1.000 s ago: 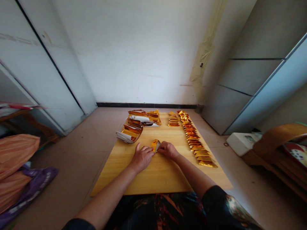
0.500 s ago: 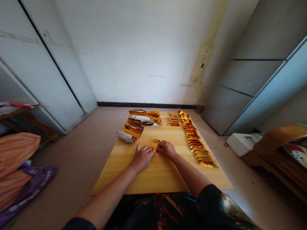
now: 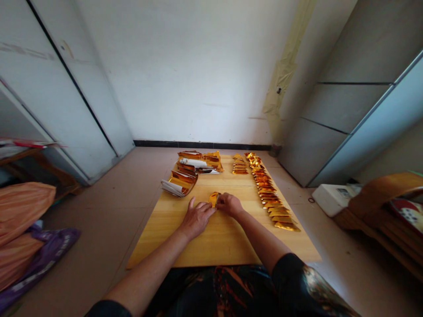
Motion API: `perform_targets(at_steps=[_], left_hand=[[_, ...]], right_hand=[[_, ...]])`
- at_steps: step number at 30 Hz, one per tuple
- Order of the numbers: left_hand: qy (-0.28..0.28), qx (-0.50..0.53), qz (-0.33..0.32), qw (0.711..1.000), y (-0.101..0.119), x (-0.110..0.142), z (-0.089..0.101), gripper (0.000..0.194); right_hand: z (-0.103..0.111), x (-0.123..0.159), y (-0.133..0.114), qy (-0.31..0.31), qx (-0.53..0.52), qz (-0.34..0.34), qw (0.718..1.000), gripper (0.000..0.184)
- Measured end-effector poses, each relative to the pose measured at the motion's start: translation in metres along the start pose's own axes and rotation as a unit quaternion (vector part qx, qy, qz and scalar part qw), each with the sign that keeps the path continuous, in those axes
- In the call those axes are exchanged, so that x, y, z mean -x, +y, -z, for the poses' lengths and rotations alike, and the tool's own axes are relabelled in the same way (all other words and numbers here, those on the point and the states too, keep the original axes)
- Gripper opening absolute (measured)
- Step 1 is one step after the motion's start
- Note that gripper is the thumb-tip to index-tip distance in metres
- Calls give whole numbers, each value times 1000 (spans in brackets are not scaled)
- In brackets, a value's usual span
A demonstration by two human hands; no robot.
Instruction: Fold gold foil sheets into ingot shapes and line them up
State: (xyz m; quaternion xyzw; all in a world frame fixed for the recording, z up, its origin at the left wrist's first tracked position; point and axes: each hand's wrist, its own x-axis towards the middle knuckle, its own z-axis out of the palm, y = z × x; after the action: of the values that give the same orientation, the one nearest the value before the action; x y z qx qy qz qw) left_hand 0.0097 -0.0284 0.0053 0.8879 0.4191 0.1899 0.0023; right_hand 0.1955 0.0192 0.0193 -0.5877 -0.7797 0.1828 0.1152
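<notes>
A small piece of gold foil paper (image 3: 213, 199) lies on the wooden table between my hands, its right side covered by fingers. My left hand (image 3: 197, 219) rests with its thumb spread and its fingers stretched out, the tips at the paper's lower edge. With curled fingers, my right hand (image 3: 229, 205) pinches the paper's right edge. Beyond my left hand are curled stacks of gold foil sheets (image 3: 185, 178) with white backs. To the right, a long row of folded gold foil pieces (image 3: 266, 189) runs along the table's edge.
The wooden table (image 3: 224, 246) stands close in front of my lap. A shorter row of folded foil pieces (image 3: 239, 164) sits at its far side. A white box (image 3: 330, 199) and wooden furniture (image 3: 373, 211) stand to the right; orange and purple bags (image 3: 26, 237) lie left.
My left fingertips have slid slightly right along the paper's lower edge, nearer my right hand. My right hand has barely shifted and keeps its pinch.
</notes>
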Motion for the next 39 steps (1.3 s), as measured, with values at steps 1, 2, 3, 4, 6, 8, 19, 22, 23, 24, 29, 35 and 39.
perform_targets(at_steps=[1, 2, 3, 4, 6, 8, 19, 22, 23, 24, 29, 35, 39], left_hand=[[0, 0, 0, 1000, 0, 0, 0, 33], [0, 0, 0, 1000, 0, 0, 0, 32], [0, -1, 1, 1000, 0, 0, 0, 31], [0, -1, 1, 1000, 0, 0, 0, 31], [1, -4, 0, 1000, 1, 0, -1, 31], [5, -6, 0, 1000, 1, -1, -1, 30], [13, -3, 5, 1000, 2, 0, -2, 28], [10, -4, 4, 1000, 1, 0, -4, 28], [9, -5, 4, 1000, 0, 0, -5, 29], [10, -6, 4, 1000, 0, 0, -5, 29], [10, -8, 1, 1000, -1, 0, -4, 28], [27, -13, 4, 1000, 8, -4, -2, 25], [30, -15, 5, 999, 12, -5, -2, 25]], right_hand=[[0, 0, -1, -2, -3, -2, 1000, 9], [0, 1, -1, -2, -8, -4, 1000, 9], [0, 1, -1, 2, -14, -5, 1000, 9], [0, 1, -1, 9, -21, -6, 1000, 8], [-2, 2, 1, 32, -38, -4, 999, 8], [-5, 2, 4, 54, -57, 7, 997, 12], [-21, 3, 21, 131, -133, 58, 981, 18], [-23, 5, 18, 136, -130, 45, 981, 17], [-23, 6, 17, 133, -126, 42, 982, 16], [-22, 8, 15, 129, -120, 42, 983, 15], [-18, 11, 12, 123, -108, 53, 985, 15], [-25, 10, 14, 143, -92, 41, 985, 29], [-26, 7, 12, 156, -89, 2, 984, 57]])
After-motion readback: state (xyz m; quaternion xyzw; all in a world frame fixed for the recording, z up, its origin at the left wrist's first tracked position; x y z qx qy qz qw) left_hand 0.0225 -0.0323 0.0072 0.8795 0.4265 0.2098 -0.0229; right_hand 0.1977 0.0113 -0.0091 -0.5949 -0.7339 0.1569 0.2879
